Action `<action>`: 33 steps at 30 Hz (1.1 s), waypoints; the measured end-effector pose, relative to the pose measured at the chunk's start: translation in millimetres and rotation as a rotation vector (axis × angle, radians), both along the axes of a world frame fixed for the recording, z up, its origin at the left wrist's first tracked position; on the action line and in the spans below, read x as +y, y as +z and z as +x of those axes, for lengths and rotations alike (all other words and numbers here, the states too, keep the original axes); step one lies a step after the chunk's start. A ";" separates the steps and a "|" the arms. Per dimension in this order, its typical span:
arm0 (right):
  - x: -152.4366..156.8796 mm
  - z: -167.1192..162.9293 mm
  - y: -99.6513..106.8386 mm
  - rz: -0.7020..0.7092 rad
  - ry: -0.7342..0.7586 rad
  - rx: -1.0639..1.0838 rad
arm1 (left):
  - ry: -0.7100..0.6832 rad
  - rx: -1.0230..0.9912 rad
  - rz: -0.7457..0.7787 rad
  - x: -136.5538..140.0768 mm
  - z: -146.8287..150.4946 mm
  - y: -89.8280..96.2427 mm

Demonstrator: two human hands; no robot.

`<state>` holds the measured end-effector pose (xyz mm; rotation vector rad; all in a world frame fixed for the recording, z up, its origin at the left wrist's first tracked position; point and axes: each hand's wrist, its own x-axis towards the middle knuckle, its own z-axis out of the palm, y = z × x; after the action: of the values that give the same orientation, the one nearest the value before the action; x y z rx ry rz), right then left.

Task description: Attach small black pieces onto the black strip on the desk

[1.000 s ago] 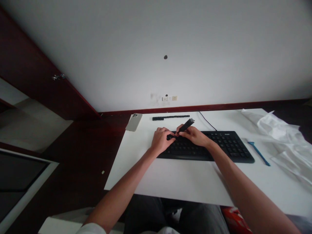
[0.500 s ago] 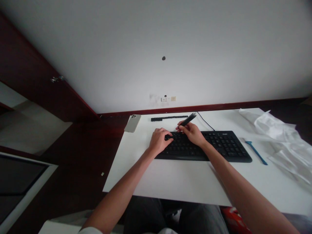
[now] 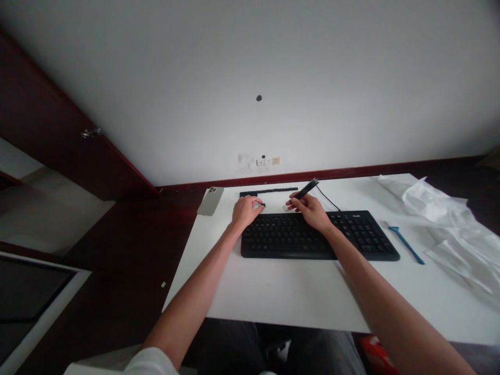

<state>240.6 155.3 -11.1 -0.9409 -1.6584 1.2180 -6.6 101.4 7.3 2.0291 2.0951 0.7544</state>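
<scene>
A black keyboard lies on the white table before me. My left hand is above its back left edge, thumb and forefinger pinching a small black keycap. My right hand rests over the keyboard's back middle, its fingers wrapped round a black brush with a greyish tip, slanted up to the right. Behind my left hand lies a row of black keycaps, with a short second row at its left end partly hidden by my fingers.
A phone lies at the table's back left. Right of the keyboard are a blue pry tool and crumpled white wrapping. The keyboard's cable runs to the back edge, near the wall.
My left hand has moved from the keyboard's keys back and left towards the keycap row, a keycap now visible in its pinch. My right hand keeps holding the brush.
</scene>
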 end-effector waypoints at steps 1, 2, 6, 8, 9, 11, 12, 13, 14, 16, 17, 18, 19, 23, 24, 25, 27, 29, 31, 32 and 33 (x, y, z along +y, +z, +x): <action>0.1 -0.2 -0.4 0.003 0.008 -0.006 | 0.006 0.002 -0.014 4.9 -1.4 -2.4; 0.0 -0.4 -0.6 0.007 0.015 -0.009 | 0.010 0.009 -0.024 9.0 -2.4 -4.5; 0.2 -1.0 -1.1 0.006 0.019 -0.010 | 0.013 0.054 -0.036 16.9 -3.4 -11.0; 0.5 -1.0 -1.4 -0.001 0.017 -0.009 | 0.017 0.063 -0.034 17.2 -3.3 -13.1; 0.7 -1.0 -1.4 -0.002 0.016 -0.008 | 0.020 0.066 -0.033 16.9 -3.2 -13.9; 0.9 -0.9 -1.5 -0.002 0.015 -0.005 | 0.024 0.075 -0.024 15.7 -2.7 -14.7; 0.9 -0.9 -1.5 -0.001 0.015 -0.007 | 0.023 0.081 -0.014 14.9 -2.2 -14.8; 1.0 -0.9 -1.5 0.001 0.014 -0.009 | 0.019 0.090 0.000 14.1 -1.7 -14.7; 1.1 -0.9 -1.6 0.002 0.013 -0.013 | 0.012 0.103 0.014 13.4 -1.1 -14.5; 1.3 -0.8 -1.9 0.003 0.012 -0.020 | -0.004 0.134 0.029 12.4 0.1 -13.6; 1.3 -0.8 -2.1 0.003 0.011 -0.020 | -0.011 0.150 0.027 12.4 0.6 -13.1; 1.4 -0.8 -2.3 0.002 0.009 -0.019 | -0.016 0.164 0.022 12.8 1.1 -12.5; 1.4 -0.7 -2.4 0.002 0.009 -0.018 | -0.019 0.175 0.017 13.7 1.4 -11.9; 0.8 -1.0 -2.1 0.000 0.010 -0.018 | -0.038 0.212 0.029 21.3 1.4 -9.6; 0.6 -1.1 -1.9 -0.001 0.010 -0.015 | -0.041 0.223 0.033 24.0 1.1 -9.1; 0.5 -1.1 -1.7 -0.001 0.011 -0.012 | -0.042 0.234 0.036 26.7 0.6 -8.8; 0.5 -1.1 -1.8 -0.002 0.009 -0.010 | -0.035 0.248 0.032 32.0 -0.6 -8.4; 1.0 -1.0 -2.5 -0.006 0.011 -0.011 | -0.025 0.251 0.026 36.6 -2.1 -8.7; 1.7 -0.8 -3.6 -0.008 0.015 -0.009 | -0.015 0.250 0.024 40.0 -3.7 -9.5; 2.1 -0.7 -4.1 -0.008 0.017 -0.007 | -0.011 0.250 0.025 41.2 -4.3 -10.0; 2.4 -0.6 -4.5 -0.007 0.019 -0.007 | -0.008 0.250 0.027 42.1 -4.8 -10.4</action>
<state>240.0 157.7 -15.6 -0.9367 -1.6730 1.2352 -11.5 143.5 -3.1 2.2482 2.2130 0.5547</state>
